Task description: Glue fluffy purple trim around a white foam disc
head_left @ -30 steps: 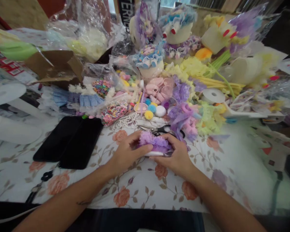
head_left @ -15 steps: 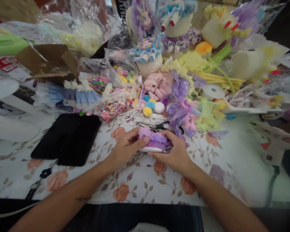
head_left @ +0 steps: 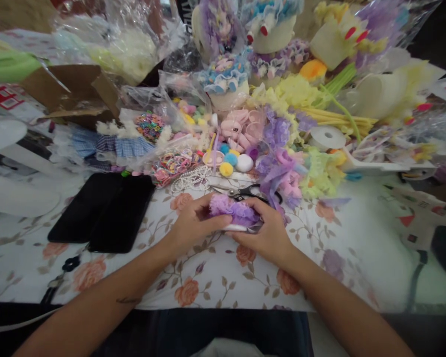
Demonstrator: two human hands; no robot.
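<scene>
Purple ruffled piece (head_left: 233, 210) sits low over the floral tablecloth (head_left: 208, 277), pinched between my left hand (head_left: 191, 229) and right hand (head_left: 269, 238). I'd press evenly with both thumbs, clear of the scissors (head_left: 245, 191).

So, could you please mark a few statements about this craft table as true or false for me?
1. The left hand and right hand both hold the purple frilly piece. True.
2. The scissors are in the right hand. False: they lie on the tablecloth just beyond the hands.
3. Two black phones lie left of the left hand. True.
4. The tablecloth is plain blue. False: it is pale with a flower print.
</scene>
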